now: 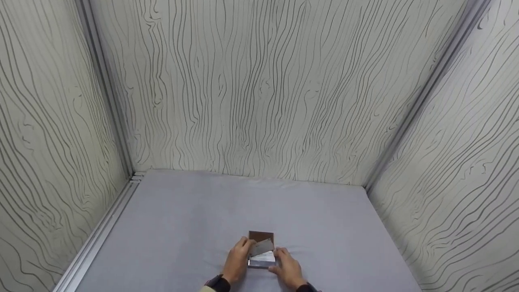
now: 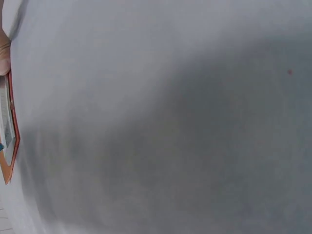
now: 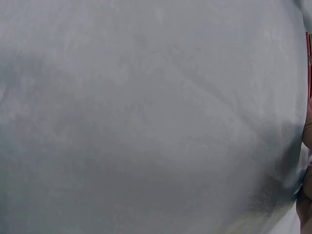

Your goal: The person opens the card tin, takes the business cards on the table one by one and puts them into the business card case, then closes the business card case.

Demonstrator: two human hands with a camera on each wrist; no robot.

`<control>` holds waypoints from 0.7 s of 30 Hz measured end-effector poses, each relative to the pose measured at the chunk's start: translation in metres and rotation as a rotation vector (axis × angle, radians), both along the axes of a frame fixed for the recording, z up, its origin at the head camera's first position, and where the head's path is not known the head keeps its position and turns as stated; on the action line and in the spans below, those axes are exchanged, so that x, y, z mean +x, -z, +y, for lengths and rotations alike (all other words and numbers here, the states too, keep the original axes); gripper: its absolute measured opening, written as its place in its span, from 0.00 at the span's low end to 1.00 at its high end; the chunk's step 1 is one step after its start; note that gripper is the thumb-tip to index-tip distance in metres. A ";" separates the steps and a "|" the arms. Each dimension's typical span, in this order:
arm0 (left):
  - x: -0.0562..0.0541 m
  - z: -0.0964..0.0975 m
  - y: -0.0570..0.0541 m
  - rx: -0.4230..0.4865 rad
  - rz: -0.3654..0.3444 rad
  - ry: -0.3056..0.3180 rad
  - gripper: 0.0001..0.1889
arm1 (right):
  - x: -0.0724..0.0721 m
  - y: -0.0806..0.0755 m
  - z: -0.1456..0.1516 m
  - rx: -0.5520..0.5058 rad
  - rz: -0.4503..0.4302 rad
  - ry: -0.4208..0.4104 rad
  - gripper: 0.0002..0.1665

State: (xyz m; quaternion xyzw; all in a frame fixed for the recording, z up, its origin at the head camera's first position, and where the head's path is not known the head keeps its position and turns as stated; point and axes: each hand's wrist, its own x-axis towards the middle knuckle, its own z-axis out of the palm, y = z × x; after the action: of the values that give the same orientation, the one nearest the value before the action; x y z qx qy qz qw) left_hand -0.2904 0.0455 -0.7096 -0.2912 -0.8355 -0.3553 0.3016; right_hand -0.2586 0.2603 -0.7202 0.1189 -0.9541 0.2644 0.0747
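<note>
A small open box sits on the cloth near the front, with a brown inner face at its far end and a silvery near edge. Tilted across it is a light grey flat piece, like a card or folded paper. My left hand pinches this piece by its left end. At the box's right side, my right hand grips the edge between thumb and fingers. In the left wrist view, a red rim and one fingertip show at the left border. The right wrist view catches only fingers and a red edge.
A grey cloth with slight creases covers the table. Pale panels with dark wood-grain lines stand behind and on both sides. Metal rails run along the left table edge and up the corners.
</note>
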 end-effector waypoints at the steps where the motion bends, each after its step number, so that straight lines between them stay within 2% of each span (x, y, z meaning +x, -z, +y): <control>1: 0.000 0.000 0.000 -0.002 0.004 -0.002 0.09 | 0.000 0.000 0.000 -0.002 -0.004 -0.001 0.26; 10: -0.003 0.004 0.003 -0.070 -0.023 0.012 0.11 | 0.001 -0.001 0.002 -0.009 -0.010 -0.008 0.27; 21: -0.006 0.010 0.002 -0.108 0.076 0.034 0.16 | -0.001 -0.001 -0.002 -0.028 -0.066 0.044 0.33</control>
State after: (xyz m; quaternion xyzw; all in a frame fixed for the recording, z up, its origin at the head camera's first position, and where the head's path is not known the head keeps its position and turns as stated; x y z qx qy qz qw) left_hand -0.2960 0.0553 -0.7113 -0.3347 -0.8362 -0.3034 0.3110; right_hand -0.2601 0.2584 -0.7197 0.0879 -0.9546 0.2800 0.0509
